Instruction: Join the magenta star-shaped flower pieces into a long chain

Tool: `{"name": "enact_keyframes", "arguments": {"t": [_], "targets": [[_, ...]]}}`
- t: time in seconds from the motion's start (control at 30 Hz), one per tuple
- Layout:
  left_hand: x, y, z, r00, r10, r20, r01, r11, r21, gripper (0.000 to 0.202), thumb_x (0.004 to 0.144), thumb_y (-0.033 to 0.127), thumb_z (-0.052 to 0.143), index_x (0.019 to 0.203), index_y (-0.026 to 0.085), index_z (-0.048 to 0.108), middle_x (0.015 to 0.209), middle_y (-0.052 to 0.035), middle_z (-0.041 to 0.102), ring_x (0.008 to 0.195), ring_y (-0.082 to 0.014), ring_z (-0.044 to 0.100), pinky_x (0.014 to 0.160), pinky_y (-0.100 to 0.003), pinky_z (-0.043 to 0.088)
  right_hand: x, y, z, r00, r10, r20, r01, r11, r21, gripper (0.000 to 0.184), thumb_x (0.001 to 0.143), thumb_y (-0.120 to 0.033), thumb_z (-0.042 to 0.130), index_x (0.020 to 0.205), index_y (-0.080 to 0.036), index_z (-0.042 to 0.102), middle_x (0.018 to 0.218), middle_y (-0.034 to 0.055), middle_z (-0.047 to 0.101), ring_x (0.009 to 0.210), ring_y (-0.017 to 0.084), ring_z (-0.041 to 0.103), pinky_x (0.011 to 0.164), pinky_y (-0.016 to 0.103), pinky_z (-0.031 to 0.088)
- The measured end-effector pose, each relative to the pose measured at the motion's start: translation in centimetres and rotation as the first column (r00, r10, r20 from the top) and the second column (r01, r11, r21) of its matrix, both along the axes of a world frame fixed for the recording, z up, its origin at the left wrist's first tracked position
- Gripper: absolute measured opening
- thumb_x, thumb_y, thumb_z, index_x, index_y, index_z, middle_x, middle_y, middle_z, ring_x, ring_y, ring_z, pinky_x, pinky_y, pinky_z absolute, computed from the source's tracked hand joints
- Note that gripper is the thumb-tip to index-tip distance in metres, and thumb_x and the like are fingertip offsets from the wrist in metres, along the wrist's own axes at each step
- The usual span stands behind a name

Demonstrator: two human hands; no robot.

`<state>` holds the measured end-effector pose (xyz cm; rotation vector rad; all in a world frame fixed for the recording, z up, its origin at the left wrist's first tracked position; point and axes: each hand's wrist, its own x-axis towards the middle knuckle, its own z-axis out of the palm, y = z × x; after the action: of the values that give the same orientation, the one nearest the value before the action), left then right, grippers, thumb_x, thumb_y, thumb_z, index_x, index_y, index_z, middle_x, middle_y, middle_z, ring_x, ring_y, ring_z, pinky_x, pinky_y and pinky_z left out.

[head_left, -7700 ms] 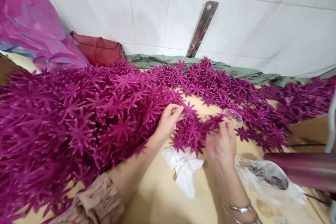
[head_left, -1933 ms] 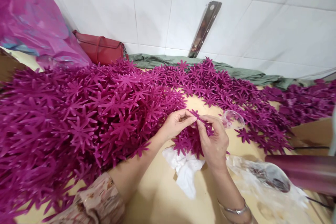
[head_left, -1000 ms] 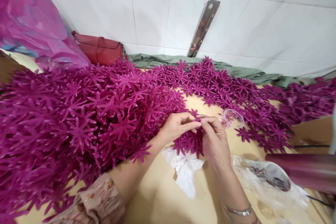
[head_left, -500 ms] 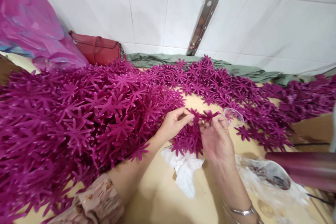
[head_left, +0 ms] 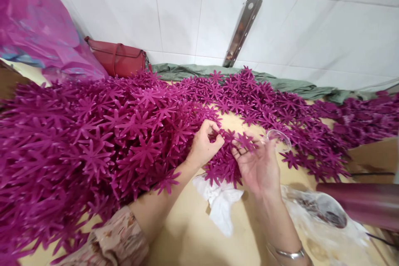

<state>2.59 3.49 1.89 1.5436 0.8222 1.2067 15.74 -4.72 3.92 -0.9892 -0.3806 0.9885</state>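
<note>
A great heap of magenta flower-shaped cut-outs (head_left: 93, 141) covers the left and back of the tan table (head_left: 187, 232). My left hand (head_left: 204, 145) is curled at the heap's right edge, fingers pinched on a flower piece there. My right hand (head_left: 257, 166) is turned palm up beside it, and one magenta flower (head_left: 245, 140) lies on its fingertips, lightly held. A small cluster of flowers (head_left: 222, 166) lies on the table between and under the two hands. A small clear plastic cup (head_left: 279, 138) sits just beyond my right fingers.
A crumpled white tissue (head_left: 220, 201) lies near my wrists. A clear plastic bag (head_left: 321, 216) and a dark maroon tube (head_left: 358, 203) are at the right. A red handbag (head_left: 118, 59), green cloth (head_left: 280, 85), pink plastic bag (head_left: 34, 29) and metal bracket (head_left: 241, 31) line the tiled wall.
My hands, pinched together on one flower a second ago, have drawn apart. The right hand has turned palm up with a flower; the left has gone back to the heap's edge.
</note>
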Motion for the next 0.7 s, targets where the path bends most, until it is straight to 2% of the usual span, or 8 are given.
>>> {"name": "enact_keyframes", "arguments": {"t": [0.07,0.1,0.2,0.27,0.43,0.57,0.7], "targets": [[-0.2,-0.1,0.4,0.997,-0.034,-0.068,0.041,0.993,0.109,0.012,0.087,0.015,0.062,0.096,0.020,0.058,0.091,-0.0006,0.066,0.084,-0.0138,0.063,0.085,-0.028,0.048,0.0,-0.2,0.5,0.999,0.038,0.009,-0.038,0.999,0.004,0.059,0.087,-0.080,0.054,0.105,-0.026,0.070,0.104,0.0061,0.076,0.094,0.021,0.072,0.082,0.040,0.061],[-0.3,-0.1,0.6,0.994,-0.049,-0.098,0.065,0.983,0.171,0.007,0.089,0.017,0.061,0.095,0.020,0.061,0.094,-0.0026,0.070,0.090,-0.0157,0.065,0.091,-0.030,0.048,0.1,-0.3,0.6,0.998,0.047,0.044,-0.047,0.999,0.009,0.056,0.086,-0.077,0.060,0.108,-0.026,0.069,0.107,0.0061,0.075,0.096,0.021,0.072,0.083,0.039,0.060],[-0.4,-0.1,1.2,0.991,-0.056,-0.124,0.090,0.954,0.286,0.007,0.094,0.024,0.063,0.089,0.020,0.068,0.103,-0.0067,0.076,0.108,-0.0211,0.067,0.106,-0.037,0.044,0.2,-0.3,0.0,0.978,0.043,0.204,-0.046,0.999,0.010,0.045,0.076,-0.049,0.086,0.109,-0.026,0.066,0.102,0.0024,0.074,0.093,0.018,0.071,0.084,0.034,0.057],[-0.4,-0.3,1.4,0.992,-0.090,-0.090,0.111,0.954,0.278,0.011,0.095,0.029,0.064,0.094,0.020,0.070,0.110,-0.0083,0.077,0.114,-0.0220,0.067,0.109,-0.037,0.045,0.2,-0.2,-0.7,0.955,-0.001,0.298,-0.002,1.000,0.008,0.045,0.072,-0.038,0.089,0.107,-0.026,0.065,0.090,-0.0013,0.071,0.083,0.015,0.068,0.081,0.031,0.055],[-0.5,-0.7,1.2,0.976,-0.209,-0.057,0.215,0.966,0.142,0.025,0.092,0.038,0.070,0.108,0.019,0.071,0.112,-0.0082,0.077,0.109,-0.0207,0.071,0.103,-0.033,0.051,0.0,-0.3,-1.2,0.881,-0.107,0.460,0.114,0.993,0.012,0.031,0.080,-0.037,0.083,0.102,-0.023,0.066,0.073,-0.0059,0.060,0.068,0.012,0.058,0.072,0.026,0.049],[-0.4,-0.8,0.9,0.971,-0.229,-0.062,0.234,0.966,0.107,0.031,0.089,0.041,0.074,0.111,0.020,0.071,0.115,-0.0071,0.077,0.109,-0.0209,0.071,0.103,-0.032,0.051,-0.6,-0.6,-0.5,0.839,-0.075,0.539,0.081,0.997,0.012,0.023,0.083,-0.036,0.079,0.097,-0.024,0.066,0.065,-0.0082,0.049,0.060,0.011,0.049,0.065,0.025,0.048],[-0.3,-0.7,0.8,0.966,-0.252,-0.060,0.258,0.958,0.126,0.028,0.092,0.043,0.070,0.103,0.018,0.073,0.104,-0.0064,0.077,0.098,-0.0187,0.071,0.094,-0.029,0.053,-0.7,-0.7,-0.4,0.810,-0.057,0.584,0.076,0.997,-0.009,0.024,0.082,-0.038,0.080,0.093,-0.023,0.065,0.069,-0.0072,0.049,0.059,0.010,0.045,0.060,0.023,0.045]]}}
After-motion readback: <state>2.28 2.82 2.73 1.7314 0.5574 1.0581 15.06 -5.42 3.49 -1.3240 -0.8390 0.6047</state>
